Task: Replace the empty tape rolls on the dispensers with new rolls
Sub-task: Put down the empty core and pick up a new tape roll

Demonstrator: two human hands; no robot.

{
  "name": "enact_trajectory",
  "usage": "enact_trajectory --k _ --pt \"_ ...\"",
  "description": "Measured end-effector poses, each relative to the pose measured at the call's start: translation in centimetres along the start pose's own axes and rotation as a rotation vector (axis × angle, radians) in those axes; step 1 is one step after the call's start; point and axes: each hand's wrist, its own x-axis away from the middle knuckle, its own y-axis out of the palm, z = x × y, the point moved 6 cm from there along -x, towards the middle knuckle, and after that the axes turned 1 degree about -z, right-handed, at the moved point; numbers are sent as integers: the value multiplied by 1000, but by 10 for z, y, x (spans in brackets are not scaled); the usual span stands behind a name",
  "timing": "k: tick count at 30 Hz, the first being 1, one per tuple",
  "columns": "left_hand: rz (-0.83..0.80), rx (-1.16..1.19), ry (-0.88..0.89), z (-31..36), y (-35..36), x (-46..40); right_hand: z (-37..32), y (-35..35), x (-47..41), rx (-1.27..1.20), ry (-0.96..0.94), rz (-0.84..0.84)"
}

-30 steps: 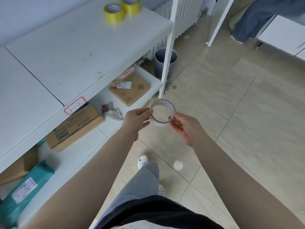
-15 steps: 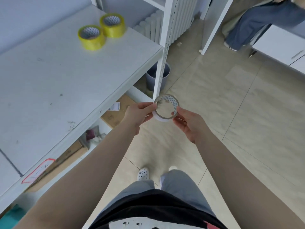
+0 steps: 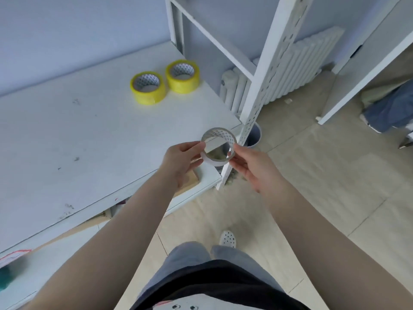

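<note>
Head view: left hand and right hand pinch a bare, patterned empty roll.

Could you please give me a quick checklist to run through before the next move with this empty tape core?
1. Thin white cardboard tape core gripped on both sides by left hand and right hand: ok.
2. Core spent, no tape layer visible on it: ok.
3. Two full yellow tape rolls lying flat on the white shelf top, within view: ok.
4. A hand free to pick up a new roll: not ok, both hold the core.
5. Grey bin on the floor behind the shelf post, for discarding: cannot tell if reachable.
6. Dispenser located: cannot tell, none in view.
</note>
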Motion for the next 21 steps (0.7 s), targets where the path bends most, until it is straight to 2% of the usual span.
enact_trajectory --k 6,10,14,21 --pt "133 167 23 31 7 -25 -50 39 -66 92 5 -113" --pt "284 345 66 51 -5 -52 -70 81 -107 210 14 -211" --pt "403 435 89 65 -18 -74 -89 116 -149 293 51 -175" --pt "461 487 94 79 -36 -98 -111 157 -213 366 24 -136"
